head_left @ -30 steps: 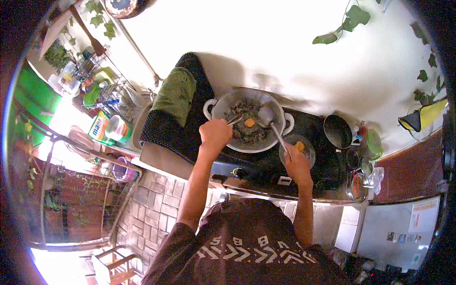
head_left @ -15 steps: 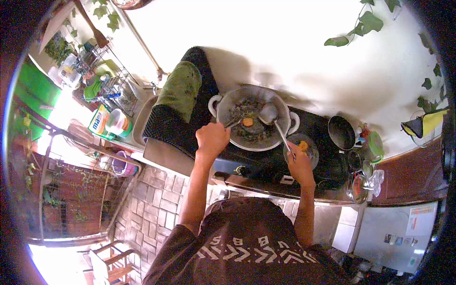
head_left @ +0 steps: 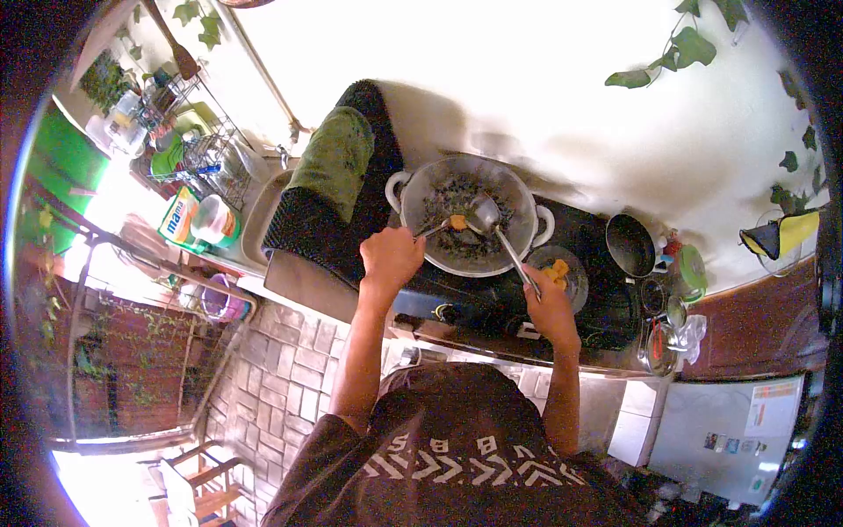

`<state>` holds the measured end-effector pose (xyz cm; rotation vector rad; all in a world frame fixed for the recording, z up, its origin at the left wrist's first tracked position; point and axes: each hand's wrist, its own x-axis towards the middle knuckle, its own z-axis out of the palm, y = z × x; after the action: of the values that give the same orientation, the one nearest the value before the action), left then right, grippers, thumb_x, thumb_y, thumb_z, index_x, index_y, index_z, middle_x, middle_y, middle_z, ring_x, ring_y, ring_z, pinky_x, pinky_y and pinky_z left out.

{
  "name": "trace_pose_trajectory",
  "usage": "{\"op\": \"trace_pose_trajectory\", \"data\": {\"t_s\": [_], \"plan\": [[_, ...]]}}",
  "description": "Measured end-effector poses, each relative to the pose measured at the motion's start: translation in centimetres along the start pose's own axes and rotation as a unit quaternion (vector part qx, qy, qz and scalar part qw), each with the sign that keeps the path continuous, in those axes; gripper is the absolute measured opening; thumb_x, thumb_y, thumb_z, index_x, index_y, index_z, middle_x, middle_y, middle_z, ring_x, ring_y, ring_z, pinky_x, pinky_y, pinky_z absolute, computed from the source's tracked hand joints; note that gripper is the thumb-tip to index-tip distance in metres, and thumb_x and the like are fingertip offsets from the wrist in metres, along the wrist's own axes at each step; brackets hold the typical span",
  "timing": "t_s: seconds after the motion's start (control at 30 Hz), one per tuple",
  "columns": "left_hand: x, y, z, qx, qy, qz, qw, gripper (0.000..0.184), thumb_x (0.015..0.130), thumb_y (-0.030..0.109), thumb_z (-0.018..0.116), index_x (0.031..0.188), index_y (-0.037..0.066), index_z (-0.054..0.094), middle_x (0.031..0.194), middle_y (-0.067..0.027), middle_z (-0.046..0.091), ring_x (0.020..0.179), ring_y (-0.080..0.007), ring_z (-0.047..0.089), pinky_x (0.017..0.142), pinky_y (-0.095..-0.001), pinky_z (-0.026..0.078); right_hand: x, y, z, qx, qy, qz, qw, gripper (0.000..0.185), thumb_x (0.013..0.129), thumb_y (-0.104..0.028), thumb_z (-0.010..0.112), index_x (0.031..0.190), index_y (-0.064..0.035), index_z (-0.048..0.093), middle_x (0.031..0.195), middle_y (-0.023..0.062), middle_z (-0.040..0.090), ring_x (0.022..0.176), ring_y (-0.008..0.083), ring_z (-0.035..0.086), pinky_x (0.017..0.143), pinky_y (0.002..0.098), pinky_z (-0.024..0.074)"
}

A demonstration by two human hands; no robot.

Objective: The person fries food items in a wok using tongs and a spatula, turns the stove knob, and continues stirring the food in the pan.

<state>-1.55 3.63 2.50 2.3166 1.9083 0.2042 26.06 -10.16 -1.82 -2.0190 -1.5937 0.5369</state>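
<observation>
A wide metal pot (head_left: 421,189) with two white handles stands on the black stove, dark chopped food (head_left: 457,189) in it. My left hand (head_left: 391,256), closed at the pot's near left rim, holds a thin utensil, probably a fork (head_left: 434,231), whose tip touches an orange piece (head_left: 457,222). In my right hand (head_left: 551,299) is the handle of a metal ladle (head_left: 485,209), its bowl inside the pot beside the orange piece. Under and beyond my right hand lies a clear plate (head_left: 575,283) with more orange pieces (head_left: 557,270).
A dark frying pan (head_left: 630,245) and jars sit right of the stove. Left of the pot, a black cloth (head_left: 303,237) and a green towel (head_left: 337,162) drape something bulky. Beyond are a sink (head_left: 263,215) and a dish rack (head_left: 206,154).
The ladle's bowl has shifted slightly left and down, close to the orange piece. Both hands keep their holds. The whole view has shifted a little.
</observation>
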Motion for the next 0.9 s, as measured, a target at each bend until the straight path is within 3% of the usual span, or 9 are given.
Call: {"op": "trace_pose_trajectory", "data": {"t_s": [0.1,0.27,0.4,0.5,0.57,0.9], "plan": [[-0.1,-0.3,0.2,-0.004,0.010,0.003,1.000,0.041,0.090,0.044,0.064,0.085,0.006,0.076,0.083,-0.0196,0.074,0.078,-0.0390,0.074,0.069,-0.0505,0.058,-0.2,-1.3,-0.7,-0.005,-0.027,0.036,0.999,0.038,0.099,-0.024,0.059,0.138,-0.0217,0.062,0.114,0.0215,0.070,0.104,0.0418,0.067,0.090,0.0455,0.0528],[-0.2,-0.7,0.5,-0.013,0.028,0.008,0.999,0.041,0.090,0.044,0.065,0.084,0.005,0.076,0.082,-0.0195,0.074,0.078,-0.0387,0.073,0.069,-0.0500,0.059,-0.2,-0.6,0.0,-0.100,0.018,-0.035,0.994,0.040,0.097,-0.027,0.060,0.137,-0.0280,0.062,0.097,0.0211,0.071,0.088,0.0431,0.068,0.080,0.0496,0.0547],[-0.4,-0.6,0.3,-0.011,0.041,0.011,0.999,0.040,0.090,0.043,0.066,0.083,0.005,0.076,0.081,-0.0191,0.073,0.077,-0.0378,0.073,0.067,-0.0491,0.059,-0.7,-3.1,-0.9,-0.112,-0.006,-0.006,0.994,0.040,0.097,-0.029,0.060,0.137,-0.0301,0.063,0.091,0.0206,0.071,0.083,0.0410,0.069,0.075,0.0506,0.0551],[-0.2,-0.7,0.6,-0.014,0.046,0.016,0.999,0.040,0.090,0.043,0.066,0.082,0.005,0.076,0.081,-0.0190,0.073,0.076,-0.0376,0.073,0.067,-0.0491,0.059,-0.5,-2.8,-0.4,-0.247,0.084,-0.127,0.957,0.040,0.096,-0.029,0.061,0.136,-0.0315,0.063,0.082,0.0178,0.069,0.076,0.0393,0.069,0.068,0.0513,0.0547],[0.1,-0.8,0.7,-0.023,0.046,0.019,0.999,0.041,0.090,0.044,0.066,0.082,0.005,0.076,0.081,-0.0191,0.073,0.076,-0.0377,0.073,0.067,-0.0492,0.058,-0.7,-4.3,-0.9,-0.222,0.000,-0.059,0.973,0.039,0.095,-0.028,0.061,0.134,-0.0328,0.063,0.073,0.0147,0.067,0.068,0.0376,0.068,0.063,0.0510,0.0538],[0.5,-0.8,-0.4,-0.028,0.033,0.011,0.999,0.040,0.091,0.043,0.064,0.086,0.005,0.076,0.084,-0.0202,0.073,0.080,-0.0391,0.073,0.072,-0.0504,0.058,-1.0,-5.2,-0.4,-0.280,0.000,-0.098,0.955,0.042,0.095,-0.025,0.062,0.136,-0.0293,0.062,0.066,0.0127,0.066,0.061,0.0340,0.067,0.057,0.0489,0.0524]]}}
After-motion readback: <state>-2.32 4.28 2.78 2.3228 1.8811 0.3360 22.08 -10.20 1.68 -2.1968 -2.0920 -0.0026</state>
